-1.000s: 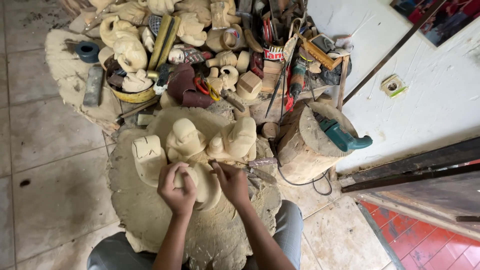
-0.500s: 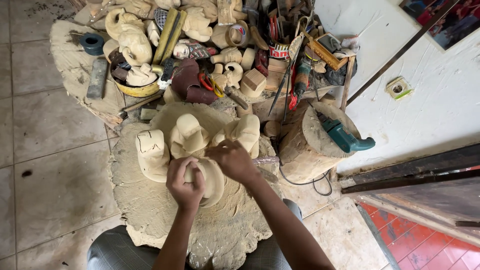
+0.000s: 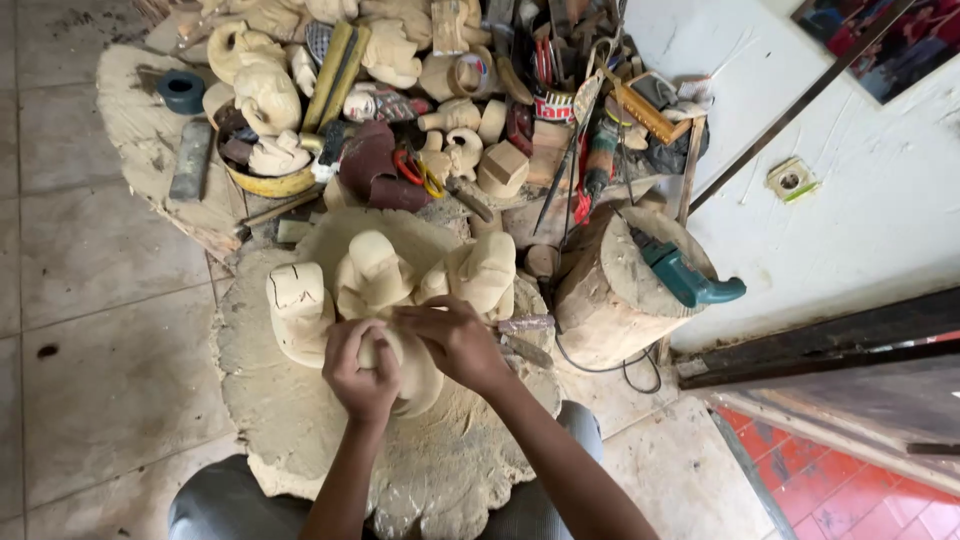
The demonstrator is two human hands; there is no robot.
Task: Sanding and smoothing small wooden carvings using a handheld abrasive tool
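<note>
Soft even daylight, faint shadows, no glare, wide-angle bending at the edges, slight softness throughout

We find a single view, taken from a camera worn on the person's head. It looks steeply down, almost straight at the floor [image 3: 90, 330], and faces slightly forward. The person's own forearms enter from the near edge, and the hands [image 3: 410, 350] sit close, at the middle of the picture. The far edge takes in a heap of tools and carvings [image 3: 440, 90]; a white wall [image 3: 850, 220] runs along the right. No second view overlaps it.
</note>
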